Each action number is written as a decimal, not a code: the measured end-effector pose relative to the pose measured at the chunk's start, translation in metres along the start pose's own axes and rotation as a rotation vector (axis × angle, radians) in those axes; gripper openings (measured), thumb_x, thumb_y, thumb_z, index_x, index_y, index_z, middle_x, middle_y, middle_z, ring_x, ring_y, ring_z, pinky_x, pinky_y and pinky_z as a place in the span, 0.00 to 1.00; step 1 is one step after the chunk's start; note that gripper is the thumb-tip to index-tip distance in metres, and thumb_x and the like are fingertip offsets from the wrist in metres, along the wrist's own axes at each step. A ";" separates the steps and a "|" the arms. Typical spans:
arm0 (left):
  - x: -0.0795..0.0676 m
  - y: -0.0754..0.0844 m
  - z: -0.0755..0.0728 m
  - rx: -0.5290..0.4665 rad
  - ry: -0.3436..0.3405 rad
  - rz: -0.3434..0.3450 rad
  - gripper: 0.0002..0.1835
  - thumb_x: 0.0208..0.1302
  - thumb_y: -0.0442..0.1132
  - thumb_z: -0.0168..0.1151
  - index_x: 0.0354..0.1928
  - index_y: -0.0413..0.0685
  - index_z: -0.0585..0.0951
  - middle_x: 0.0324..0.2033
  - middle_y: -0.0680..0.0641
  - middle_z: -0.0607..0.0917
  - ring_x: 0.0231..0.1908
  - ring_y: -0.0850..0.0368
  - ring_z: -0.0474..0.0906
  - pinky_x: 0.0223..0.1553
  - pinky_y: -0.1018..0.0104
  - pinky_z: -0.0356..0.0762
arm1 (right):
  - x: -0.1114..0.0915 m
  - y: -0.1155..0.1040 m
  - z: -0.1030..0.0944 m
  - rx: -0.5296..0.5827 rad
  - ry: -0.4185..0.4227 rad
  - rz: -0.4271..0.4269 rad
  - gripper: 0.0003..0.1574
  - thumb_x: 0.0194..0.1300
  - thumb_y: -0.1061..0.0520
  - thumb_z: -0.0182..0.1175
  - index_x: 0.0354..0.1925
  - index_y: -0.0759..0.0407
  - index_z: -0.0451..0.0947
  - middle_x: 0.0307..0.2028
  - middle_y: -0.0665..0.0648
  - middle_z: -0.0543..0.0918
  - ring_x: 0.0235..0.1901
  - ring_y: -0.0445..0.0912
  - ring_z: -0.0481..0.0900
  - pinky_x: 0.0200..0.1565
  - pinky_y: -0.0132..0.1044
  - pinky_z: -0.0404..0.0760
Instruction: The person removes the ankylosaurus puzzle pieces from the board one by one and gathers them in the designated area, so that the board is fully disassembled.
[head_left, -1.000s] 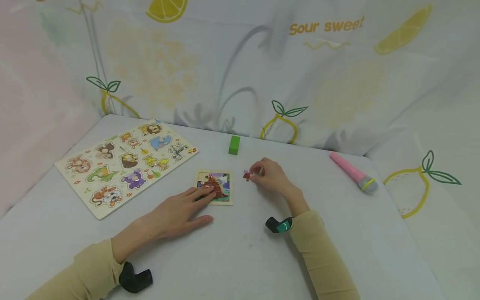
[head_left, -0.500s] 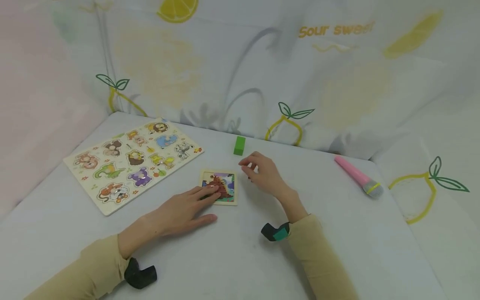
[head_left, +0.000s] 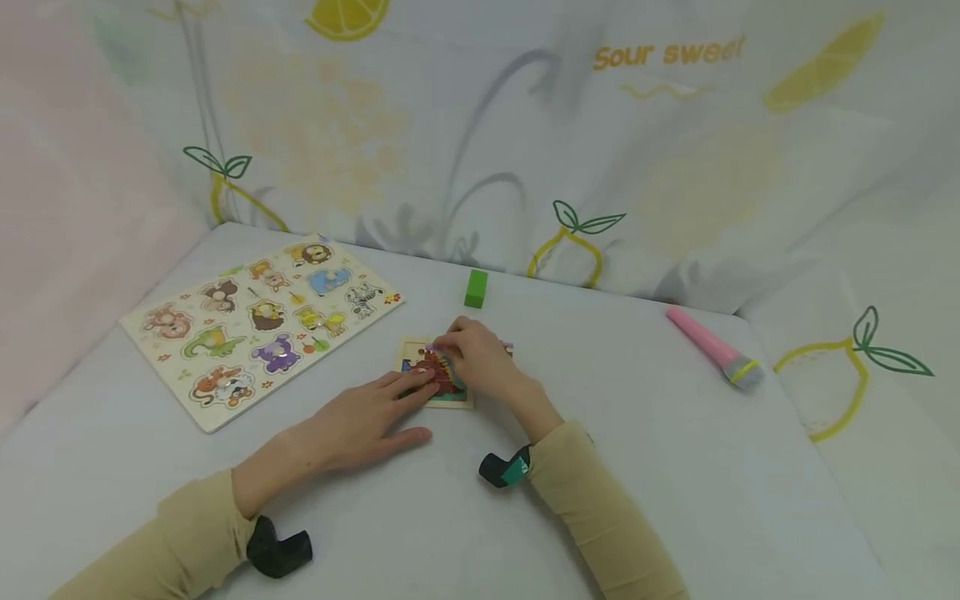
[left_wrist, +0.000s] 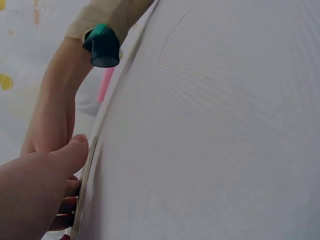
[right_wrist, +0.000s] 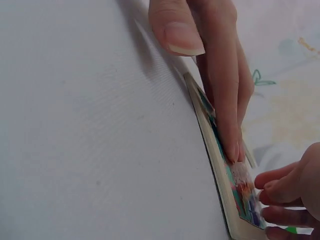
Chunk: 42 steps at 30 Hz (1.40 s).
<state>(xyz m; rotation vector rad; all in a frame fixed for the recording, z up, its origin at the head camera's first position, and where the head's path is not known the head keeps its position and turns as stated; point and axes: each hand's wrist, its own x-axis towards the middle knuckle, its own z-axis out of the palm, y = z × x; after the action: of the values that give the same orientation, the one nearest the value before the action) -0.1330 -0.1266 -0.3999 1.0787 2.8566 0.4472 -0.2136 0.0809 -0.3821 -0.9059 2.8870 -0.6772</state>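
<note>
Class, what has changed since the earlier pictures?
The right hand has moved leftward, from beside the jigsaw to over it; whether it pinches anything is unclear. The left hand still rests on the jigsaw; the animal puzzle board, green block and pink microphone stayed put.

The person's left hand (head_left: 363, 421) and right hand (head_left: 483, 358) are bare; the left thumbnail (right_wrist: 182, 39) projects slightly beyond its tip. Behind the left fingers, past the wrist, begins a plain beige cloth left sleeve (head_left: 180, 525), creased near the cuff; a matching beige cloth right sleeve (head_left: 603, 512) begins likewise behind the right fingers. On each cuff's thumb side, well back from the fingertips, sits an elbow-shaped tubular unit: the black left wrist unit (head_left: 273, 552) and the black right wrist unit (head_left: 492, 469), the latter bearing a glossy teal patch (head_left: 516, 472).
</note>
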 end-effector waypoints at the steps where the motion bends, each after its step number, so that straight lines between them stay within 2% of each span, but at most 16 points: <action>1: 0.000 0.000 0.000 -0.001 0.001 0.004 0.36 0.73 0.65 0.48 0.74 0.52 0.67 0.75 0.48 0.64 0.72 0.43 0.63 0.65 0.44 0.71 | 0.000 -0.001 0.001 -0.016 0.004 -0.002 0.15 0.74 0.63 0.55 0.51 0.60 0.86 0.43 0.57 0.80 0.45 0.51 0.78 0.52 0.43 0.78; 7: 0.001 0.000 -0.001 0.003 -0.008 0.008 0.37 0.73 0.65 0.48 0.75 0.53 0.65 0.75 0.48 0.64 0.72 0.43 0.63 0.64 0.44 0.72 | -0.004 -0.004 0.002 -0.039 0.003 -0.019 0.15 0.73 0.64 0.56 0.53 0.62 0.85 0.43 0.57 0.78 0.45 0.51 0.77 0.51 0.42 0.78; 16: 0.000 0.000 -0.001 -0.001 -0.013 -0.010 0.37 0.73 0.65 0.48 0.75 0.53 0.66 0.75 0.47 0.64 0.72 0.42 0.63 0.64 0.43 0.71 | -0.004 0.001 0.007 0.044 0.021 -0.027 0.15 0.70 0.63 0.60 0.53 0.62 0.83 0.44 0.57 0.77 0.44 0.50 0.75 0.49 0.42 0.77; 25: -0.001 0.000 -0.001 -0.012 -0.023 -0.022 0.37 0.73 0.66 0.47 0.75 0.55 0.65 0.75 0.48 0.64 0.72 0.43 0.63 0.64 0.44 0.72 | -0.003 0.006 0.012 0.121 0.005 0.009 0.16 0.69 0.64 0.60 0.54 0.62 0.76 0.47 0.60 0.72 0.48 0.51 0.74 0.54 0.44 0.77; 31: 0.000 0.000 -0.001 -0.013 -0.020 -0.019 0.37 0.73 0.65 0.48 0.75 0.54 0.65 0.75 0.47 0.64 0.72 0.42 0.64 0.64 0.44 0.71 | -0.002 0.008 0.014 0.154 0.024 -0.034 0.15 0.70 0.66 0.59 0.53 0.62 0.70 0.49 0.60 0.72 0.53 0.53 0.75 0.58 0.45 0.76; 37: 0.000 0.000 -0.001 -0.008 -0.013 -0.013 0.37 0.73 0.64 0.49 0.75 0.52 0.66 0.74 0.46 0.65 0.71 0.42 0.64 0.65 0.44 0.71 | -0.001 0.011 0.016 0.151 0.057 -0.067 0.15 0.68 0.68 0.59 0.52 0.63 0.72 0.49 0.59 0.76 0.49 0.51 0.77 0.55 0.44 0.78; 42: 0.000 0.001 -0.001 -0.003 -0.016 -0.016 0.37 0.73 0.64 0.49 0.75 0.52 0.66 0.74 0.46 0.65 0.71 0.42 0.64 0.64 0.44 0.71 | -0.001 0.011 0.015 0.144 0.047 -0.051 0.15 0.70 0.66 0.59 0.54 0.61 0.76 0.48 0.57 0.77 0.46 0.49 0.77 0.53 0.43 0.78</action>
<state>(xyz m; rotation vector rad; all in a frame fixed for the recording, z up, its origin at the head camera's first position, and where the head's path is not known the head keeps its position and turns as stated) -0.1325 -0.1267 -0.3983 1.0539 2.8474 0.4390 -0.2161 0.0836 -0.4001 -0.9602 2.8191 -0.9086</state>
